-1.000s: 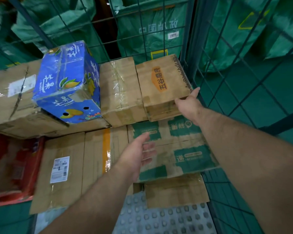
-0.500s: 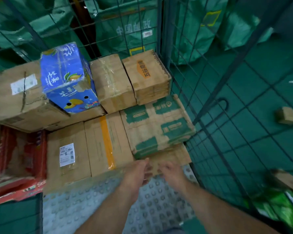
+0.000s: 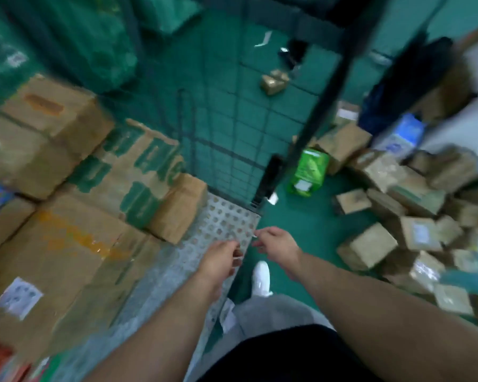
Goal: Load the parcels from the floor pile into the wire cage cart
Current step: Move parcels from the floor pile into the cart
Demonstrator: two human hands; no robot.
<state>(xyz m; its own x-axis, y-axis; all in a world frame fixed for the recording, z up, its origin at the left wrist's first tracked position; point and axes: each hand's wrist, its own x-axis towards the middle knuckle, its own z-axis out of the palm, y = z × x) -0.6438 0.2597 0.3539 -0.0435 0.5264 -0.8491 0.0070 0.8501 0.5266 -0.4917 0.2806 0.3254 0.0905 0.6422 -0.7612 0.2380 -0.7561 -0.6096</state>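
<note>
The frame is blurred by motion. The wire cage cart (image 3: 226, 128) stands at left, its perforated metal floor (image 3: 221, 224) partly bare. Inside it lie stacked cardboard boxes, among them a green-printed box (image 3: 138, 175) and a small brown box (image 3: 180, 208) at the front. The floor pile of parcels (image 3: 403, 216) spreads at right on the green floor. My left hand (image 3: 221, 257) and my right hand (image 3: 276, 241) hover close together over the cart's front corner, fingers loosely curled, holding nothing.
A green bag-like parcel (image 3: 309, 172) leans by the cart's corner post. One small brown parcel (image 3: 273, 81) lies alone further back. Green sacks (image 3: 66, 42) hang behind the cart. My white shoe (image 3: 261, 279) stands on the green floor beside the cart edge.
My right hand left the top box and both hands drew back to the cart's front edge. My view swung right, bringing the floor pile into sight.
</note>
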